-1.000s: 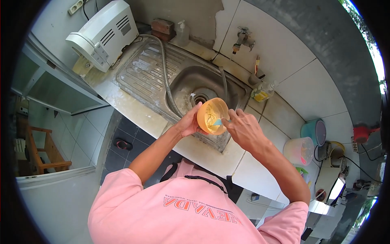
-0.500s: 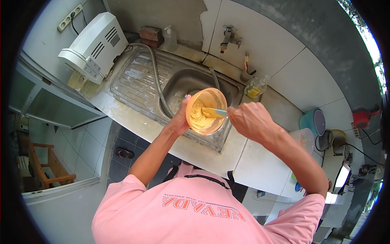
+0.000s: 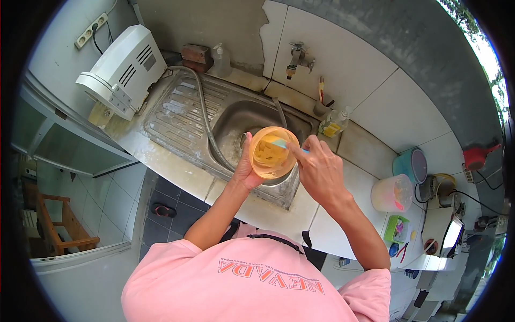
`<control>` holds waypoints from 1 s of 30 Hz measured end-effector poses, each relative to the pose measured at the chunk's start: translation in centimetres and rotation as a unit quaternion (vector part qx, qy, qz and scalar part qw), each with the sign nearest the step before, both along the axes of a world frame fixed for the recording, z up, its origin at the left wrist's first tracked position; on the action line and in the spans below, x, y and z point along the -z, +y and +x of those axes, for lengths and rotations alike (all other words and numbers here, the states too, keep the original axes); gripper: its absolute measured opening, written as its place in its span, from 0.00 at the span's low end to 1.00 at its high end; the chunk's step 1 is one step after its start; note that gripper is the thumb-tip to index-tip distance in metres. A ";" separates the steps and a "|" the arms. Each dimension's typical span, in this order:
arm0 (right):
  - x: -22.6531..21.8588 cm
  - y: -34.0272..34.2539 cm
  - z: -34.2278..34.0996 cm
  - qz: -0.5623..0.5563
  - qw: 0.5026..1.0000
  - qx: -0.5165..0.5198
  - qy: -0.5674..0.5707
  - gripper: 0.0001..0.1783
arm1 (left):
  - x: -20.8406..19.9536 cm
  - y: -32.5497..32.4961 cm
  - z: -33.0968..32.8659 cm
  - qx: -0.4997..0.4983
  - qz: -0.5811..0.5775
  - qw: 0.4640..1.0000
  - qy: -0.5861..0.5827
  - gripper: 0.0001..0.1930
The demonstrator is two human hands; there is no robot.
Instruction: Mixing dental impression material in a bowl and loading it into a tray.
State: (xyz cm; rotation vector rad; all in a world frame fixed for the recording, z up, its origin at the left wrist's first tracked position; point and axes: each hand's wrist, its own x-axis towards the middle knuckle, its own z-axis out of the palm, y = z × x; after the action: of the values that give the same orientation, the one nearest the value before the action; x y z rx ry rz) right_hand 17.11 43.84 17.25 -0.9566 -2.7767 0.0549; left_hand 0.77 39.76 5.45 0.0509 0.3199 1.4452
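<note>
Orange bowl (image 3: pixel 272 173), centre stage in the head view, up between both sets of fingers and over the sink (image 3: pixel 228 115)! Left hand (image 3: pixel 245 172) has its fingers curled round the wall; right hand (image 3: pixel 324 169) has its fingers pinched on a pale-blue spatula (image 3: pixel 280 143), blade down in the yellow mixture (image 3: pixel 266 155). Good form, I'd judge, means a firm left grip and the blade laid along the inner curve so little clings; too hard a push could slop some out. Now the materials: round, smooth bowl, plastic by its look, with a thick, glossy, streaky mass inside. Beyond the left fingers, dull steel: a stained, ridged drainboard (image 3: pixel 171 118) and a curving grey hose (image 3: pixel 204 115). Right of the right fingers, flat pale tile tops the desk (image 3: pixel 358 177).
</note>
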 end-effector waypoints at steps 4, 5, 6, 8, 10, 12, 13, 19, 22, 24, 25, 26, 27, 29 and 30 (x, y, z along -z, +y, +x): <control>0.8 -0.6 0.8 0.030 0.998 0.055 -0.001 0.15 | 0.9 1.8 0.9 0.015 -0.014 0.998 -0.055 0.34; 1.1 -1.1 1.1 0.015 0.998 0.056 -0.022 0.15 | 1.1 1.9 0.7 0.036 -0.018 0.997 -0.059 0.32; 1.6 -1.2 1.2 0.023 0.997 0.069 0.025 0.14 | 1.3 1.7 0.6 0.032 -0.042 0.997 -0.049 0.30; 3.3 -1.2 1.3 0.031 0.992 0.110 0.060 0.14 | 2.8 1.3 0.5 0.052 -0.059 0.996 -0.030 0.28; 5.6 -2.1 0.9 -0.006 0.990 0.140 0.028 0.14 | 4.1 1.0 0.1 0.061 -0.085 0.995 -0.005 0.26; 7.2 -3.7 1.5 -0.031 0.982 0.187 0.001 0.16 | 5.3 1.0 0.7 0.119 -0.085 0.989 -0.007 0.25; 7.6 -4.6 2.0 -0.047 0.980 0.193 0.022 0.15 | 6.3 0.9 1.1 0.130 -0.087 0.988 0.004 0.24; 9.6 -9.8 9.1 -0.088 0.913 0.390 0.085 0.09 | 7.5 0.8 8.1 0.226 -0.110 0.968 0.021 0.23; 10.8 -14.3 9.7 -0.246 0.861 0.424 0.138 0.10 | 7.3 -0.2 10.8 0.246 -0.114 0.960 0.066 0.23; 10.6 -16.0 10.3 -0.386 0.750 0.426 0.327 0.13 | 8.6 -0.7 13.1 0.266 -0.089 0.953 0.112 0.24; 12.0 -17.1 11.2 -0.372 0.733 0.420 0.385 0.14 | 6.6 -1.9 15.2 0.270 -0.108 0.948 0.126 0.25; 13.5 -17.5 13.2 -0.363 0.729 0.426 0.394 0.14 | 6.3 -2.5 17.0 0.282 -0.100 0.945 0.132 0.25; 14.3 -18.0 15.3 -0.249 0.775 0.471 0.340 0.15 | 6.4 -3.3 18.2 0.282 -0.098 0.947 0.122 0.25; 15.5 -20.2 17.9 -0.126 0.799 0.515 0.284 0.16 | 6.6 -5.3 21.3 0.288 -0.086 0.944 0.132 0.26; 15.5 -21.5 18.9 -0.136 0.775 0.526 0.322 0.16 | 6.8 -6.5 22.9 0.295 -0.082 0.942 0.138 0.26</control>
State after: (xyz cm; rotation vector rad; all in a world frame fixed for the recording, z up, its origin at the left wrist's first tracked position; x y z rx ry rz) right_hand 36.01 22.36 1.79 -1.9543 -1.3576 0.4994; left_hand 23.65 33.31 -1.38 0.1984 0.5994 0.8102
